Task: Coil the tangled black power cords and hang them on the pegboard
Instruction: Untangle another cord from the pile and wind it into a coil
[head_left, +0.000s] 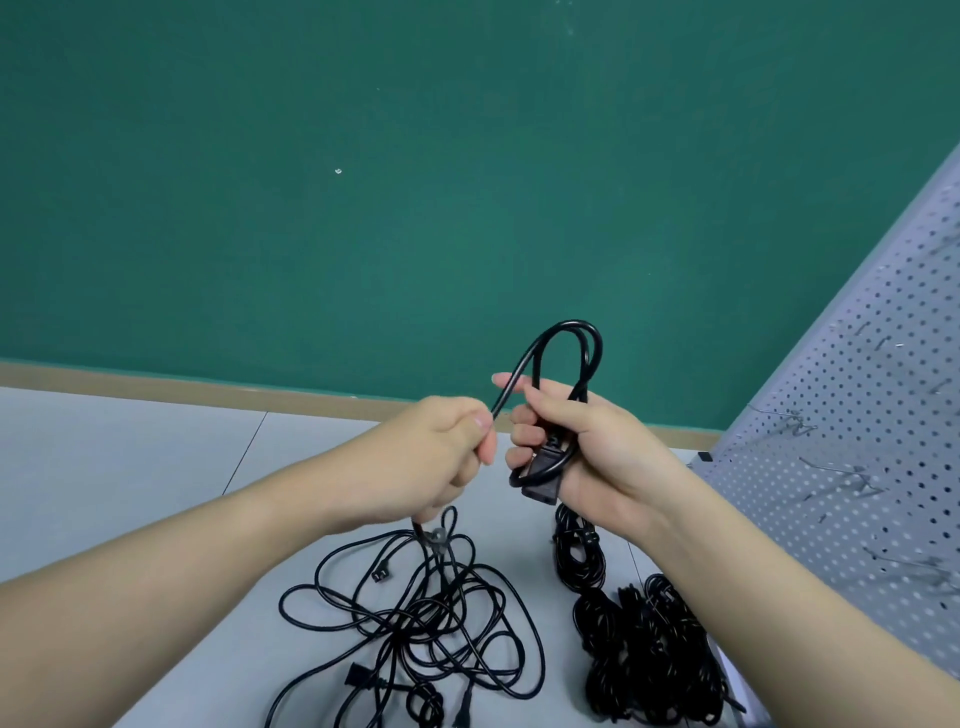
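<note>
Overhead, looking down: pale grey worktop (130, 467), smooth, with thin dark seam lines crossing it. Its far edge meets a tan strip (208, 387) at the foot of a dark green wall (363, 182); one small white speck on the wall. At the right edge stands a white pegboard (872, 441), seen at a slant, rows of round holes, several thin metal hooks (841, 475) sticking out of it.

Both hands raised above the worktop, near its far edge. Right hand (587, 447): fingers curled round a power cord (566, 353), gripping a few loops together with a black connector block (540, 475) that sticks out below the palm. The loops arch up above the hand against the green wall. Left hand (447, 457): fingers clenched on a strand of the same cord, thumb pinching it just beside the right hand; the strand runs up from the fist into the loop.

Below the left hand, cord drops down to a loose tangle of black cords (415, 629) spread on the worktop toward the near edge; two plug ends show, one (381, 575) with prongs on the left side of the tangle, another (358, 678) lower down. Right of it, under the right forearm, a denser heap of bundled black cords (649, 649) lies close to the foot of the pegboard.
</note>
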